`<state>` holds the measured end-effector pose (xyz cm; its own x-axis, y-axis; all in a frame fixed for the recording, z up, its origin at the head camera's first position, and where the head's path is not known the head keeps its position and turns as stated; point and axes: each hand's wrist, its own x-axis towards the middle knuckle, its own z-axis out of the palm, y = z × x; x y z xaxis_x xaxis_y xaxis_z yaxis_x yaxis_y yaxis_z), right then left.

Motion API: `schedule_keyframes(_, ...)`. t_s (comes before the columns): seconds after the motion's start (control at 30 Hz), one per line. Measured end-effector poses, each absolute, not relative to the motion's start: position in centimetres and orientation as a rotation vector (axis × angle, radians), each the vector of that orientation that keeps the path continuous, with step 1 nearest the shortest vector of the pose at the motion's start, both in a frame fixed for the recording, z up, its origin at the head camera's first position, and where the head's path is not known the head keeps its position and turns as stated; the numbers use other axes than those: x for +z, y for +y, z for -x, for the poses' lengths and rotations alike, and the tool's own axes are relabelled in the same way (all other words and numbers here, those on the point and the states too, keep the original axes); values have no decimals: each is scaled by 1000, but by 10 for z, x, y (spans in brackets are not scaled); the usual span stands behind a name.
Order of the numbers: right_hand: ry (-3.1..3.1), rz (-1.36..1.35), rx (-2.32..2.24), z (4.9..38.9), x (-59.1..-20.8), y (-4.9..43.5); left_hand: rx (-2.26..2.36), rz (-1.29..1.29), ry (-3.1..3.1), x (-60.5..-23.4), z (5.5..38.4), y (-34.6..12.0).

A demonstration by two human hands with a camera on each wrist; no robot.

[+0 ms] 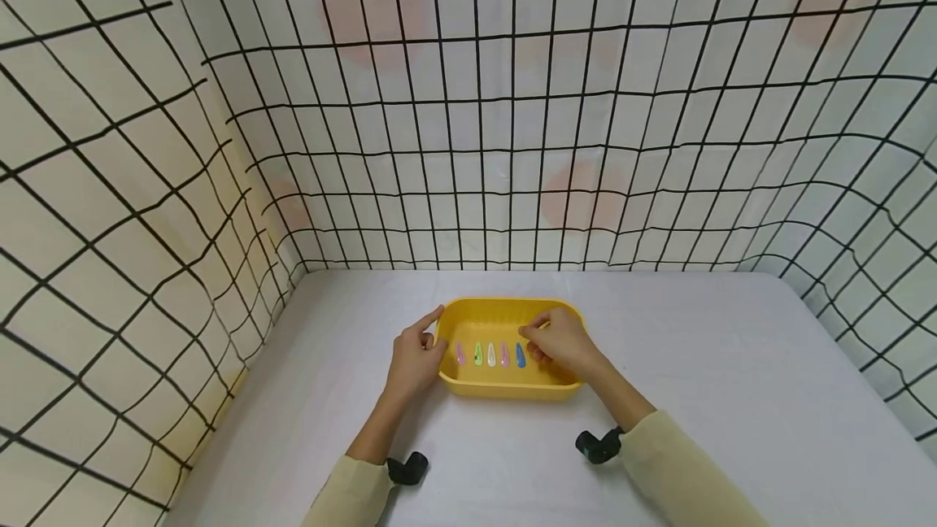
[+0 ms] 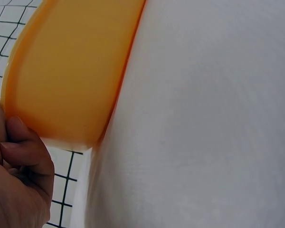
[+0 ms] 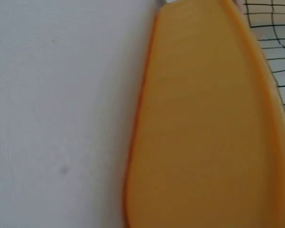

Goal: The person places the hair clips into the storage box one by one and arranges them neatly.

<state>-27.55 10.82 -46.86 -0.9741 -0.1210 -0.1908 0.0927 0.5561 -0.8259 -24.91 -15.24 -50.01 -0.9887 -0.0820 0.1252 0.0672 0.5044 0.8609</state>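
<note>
A yellow plastic tray (image 1: 512,389) lies on the table, with a row of small snap hair clips in it. From the left come a pink clip (image 1: 460,354), a green clip (image 1: 478,354), a white clip (image 1: 491,355), another pink clip (image 1: 505,354) and a blue clip (image 1: 520,355). My left hand (image 1: 416,360) grips the tray's left end, thumb over the rim and index finger stretched along it. Over the tray's right half, my right hand (image 1: 562,341) has bent fingers, its fingertips just above the blue clip. I cannot tell whether it pinches anything.
A white cloth (image 1: 703,381) covers the table. Black grid netting (image 1: 512,120) over pale sheeting stands behind and at both sides. Each wrist wears a small black camera (image 1: 599,446). The tray's outer wall (image 3: 204,118) fills much of the right wrist view.
</note>
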Motion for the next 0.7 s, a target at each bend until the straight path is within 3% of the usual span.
schedule_keyframes(0.43,2635,143,-1553,269,-445,193,-1462,-33,-2594,-502,252,-152)
schedule_keyframes(0.7,2818,138,-1344,266,-443,252,-1440,-15,-2598,-501,252,-155)
